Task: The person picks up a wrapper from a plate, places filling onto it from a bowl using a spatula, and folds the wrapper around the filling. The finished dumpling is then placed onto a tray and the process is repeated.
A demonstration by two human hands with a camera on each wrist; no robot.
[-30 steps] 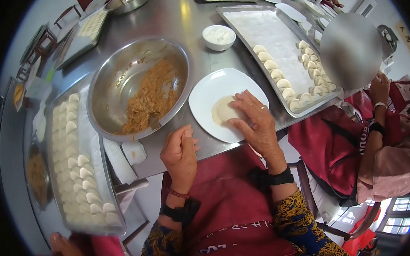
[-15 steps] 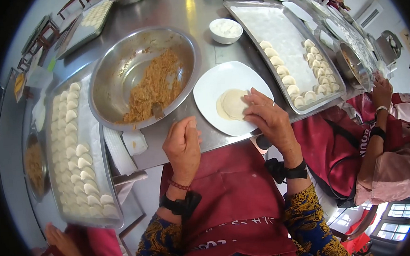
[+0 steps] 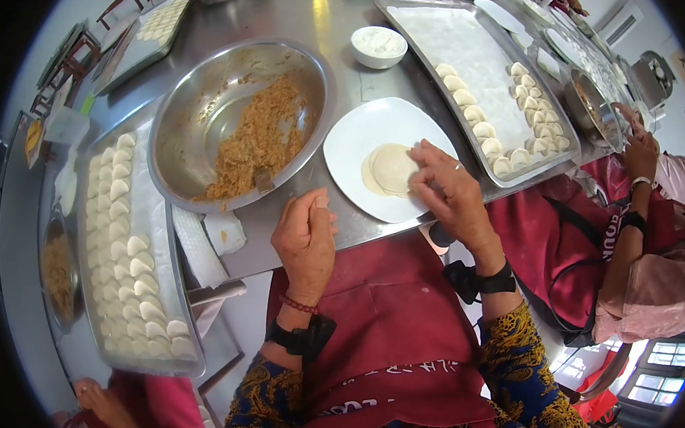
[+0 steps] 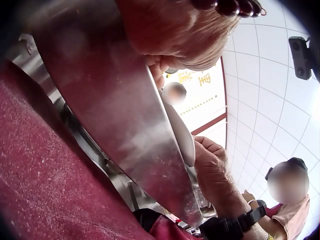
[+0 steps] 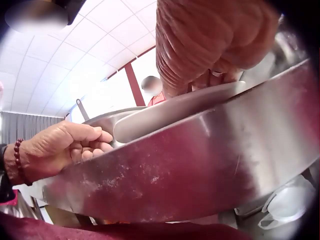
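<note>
Two round dumpling wrappers (image 3: 391, 169), one overlapping the other, lie on a white plate (image 3: 353, 135) near the table edge. My right hand (image 3: 451, 195) reaches over the plate's right side, its fingertips at the wrappers' right edge and the thumb spread below. In the right wrist view, that hand hides the wrappers. At the table edge, left of the plate, my left hand (image 3: 305, 236) rests with loosely curled fingers and nothing visible in them. The right wrist view shows the left hand (image 5: 70, 147) from the side, thumb near the index finger.
A steel bowl (image 3: 171, 107) of brown filling, with a utensil in it, stands behind my left hand. Trays (image 3: 178, 287) of dumplings flank me, the right one (image 3: 457, 42) partly filled. A small white bowl (image 3: 379, 47) holds white powder. Another person (image 3: 633, 227) sits at the right.
The right fingers have slid from over the wrappers to their right edge, uncovering more of the top one. The left hand stays curled at the table edge. The head view has shifted slightly.
</note>
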